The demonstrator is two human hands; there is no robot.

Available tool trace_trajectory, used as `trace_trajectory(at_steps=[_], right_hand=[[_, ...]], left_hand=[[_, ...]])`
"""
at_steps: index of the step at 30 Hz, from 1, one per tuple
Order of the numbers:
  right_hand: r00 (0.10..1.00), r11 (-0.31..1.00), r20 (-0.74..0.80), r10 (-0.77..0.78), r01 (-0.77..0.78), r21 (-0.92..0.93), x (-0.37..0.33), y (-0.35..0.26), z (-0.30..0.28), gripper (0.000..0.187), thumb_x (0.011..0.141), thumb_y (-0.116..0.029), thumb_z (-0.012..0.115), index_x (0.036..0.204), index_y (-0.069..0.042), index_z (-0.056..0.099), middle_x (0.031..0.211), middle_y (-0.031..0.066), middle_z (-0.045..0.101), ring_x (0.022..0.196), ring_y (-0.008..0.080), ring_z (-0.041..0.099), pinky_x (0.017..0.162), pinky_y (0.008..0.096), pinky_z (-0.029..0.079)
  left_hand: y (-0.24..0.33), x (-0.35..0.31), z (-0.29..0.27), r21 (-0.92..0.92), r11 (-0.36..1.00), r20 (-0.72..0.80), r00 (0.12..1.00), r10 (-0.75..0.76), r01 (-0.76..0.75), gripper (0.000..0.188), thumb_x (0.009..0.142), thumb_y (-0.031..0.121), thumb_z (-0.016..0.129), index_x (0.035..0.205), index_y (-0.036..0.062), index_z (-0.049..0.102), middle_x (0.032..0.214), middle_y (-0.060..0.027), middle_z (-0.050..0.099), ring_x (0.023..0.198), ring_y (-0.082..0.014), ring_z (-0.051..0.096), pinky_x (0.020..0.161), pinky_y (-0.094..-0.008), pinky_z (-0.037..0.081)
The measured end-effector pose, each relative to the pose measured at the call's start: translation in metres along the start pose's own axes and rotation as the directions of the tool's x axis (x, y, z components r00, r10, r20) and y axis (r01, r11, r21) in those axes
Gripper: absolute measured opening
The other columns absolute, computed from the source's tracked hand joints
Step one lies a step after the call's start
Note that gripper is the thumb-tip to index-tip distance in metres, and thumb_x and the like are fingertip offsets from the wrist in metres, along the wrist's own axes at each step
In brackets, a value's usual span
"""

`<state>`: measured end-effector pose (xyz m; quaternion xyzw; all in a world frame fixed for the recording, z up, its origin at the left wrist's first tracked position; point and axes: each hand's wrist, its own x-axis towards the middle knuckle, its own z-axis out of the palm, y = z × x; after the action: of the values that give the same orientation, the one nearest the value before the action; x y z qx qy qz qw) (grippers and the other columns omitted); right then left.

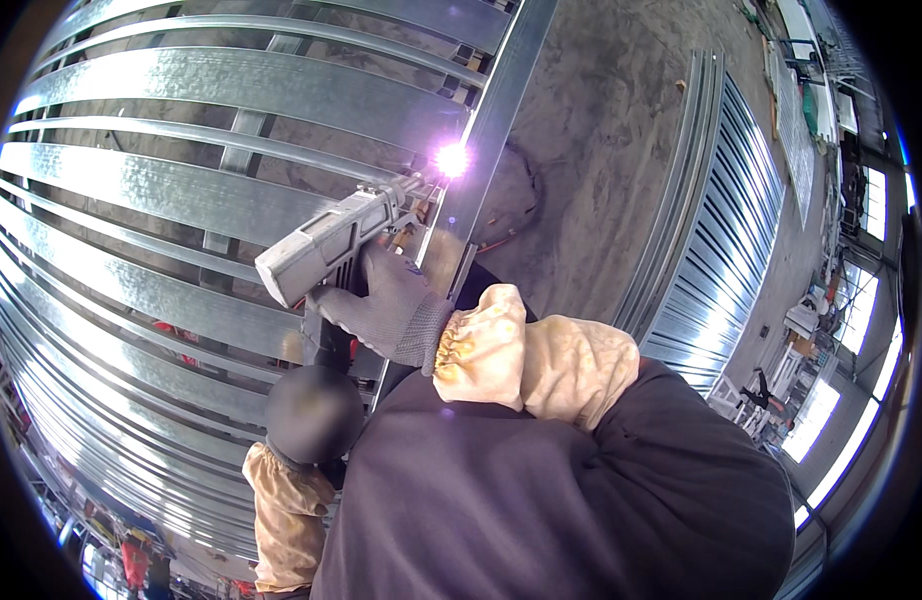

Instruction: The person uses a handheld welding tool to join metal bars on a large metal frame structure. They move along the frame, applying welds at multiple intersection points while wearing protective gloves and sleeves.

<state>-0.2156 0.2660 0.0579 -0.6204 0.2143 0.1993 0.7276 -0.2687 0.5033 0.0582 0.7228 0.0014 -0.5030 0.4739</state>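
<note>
My right hand (389, 305), in a grey knit glove, is wrapped around the grip of a boxy grey handheld welding gun (326, 245). The gun's nozzle points up and to the right. At its tip a bright violet-white welding glare (451, 160) shines on a metal frame rail (496, 110), hiding the exact contact. Flat galvanized slats (251, 95) run off to the left from that rail. A dark blurred round patch covers my left hand, so its fingers do not show; only the tan left sleeve (289, 515) is distinct, low on the left.
A stack of ribbed metal panels (721, 230) lies on the grey concrete floor (601, 130) to the right. A dark hose loop (534, 190) curves on the floor beside the rail. Windows and assorted workshop goods line the far right wall.
</note>
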Motion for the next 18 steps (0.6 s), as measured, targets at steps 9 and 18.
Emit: trace_trajectory(at_steps=[9,18], right_hand=[[1.000,0.998,-0.016,-0.008,0.007,-0.059,0.000,-0.005,-0.001,0.034,0.083,-0.015,0.069,0.112,0.001,0.061,0.094,0.0082,0.068,0.087,0.0172,0.067,0.082,0.0330,0.054],[0.999,0.997,0.033,0.043,-0.045,0.056,-0.003,-0.018,-0.004,0.034,0.084,-0.020,0.071,0.111,0.000,0.060,0.093,0.0073,0.068,0.085,0.0156,0.067,0.081,0.0332,0.054]], left_hand=[[-0.003,0.001,0.000,0.073,0.996,-0.004,0.999,0.053,-0.052,0.020,0.060,0.014,0.073,0.079,0.0142,0.066,0.079,-0.0059,0.064,0.067,-0.0295,0.063,0.057,-0.0428,0.050],[-0.001,0.001,-0.001,0.071,0.997,-0.004,1.000,0.016,-0.015,0.020,0.060,0.013,0.073,0.080,0.0137,0.067,0.081,-0.0064,0.065,0.069,-0.0293,0.063,0.059,-0.0421,0.051]])
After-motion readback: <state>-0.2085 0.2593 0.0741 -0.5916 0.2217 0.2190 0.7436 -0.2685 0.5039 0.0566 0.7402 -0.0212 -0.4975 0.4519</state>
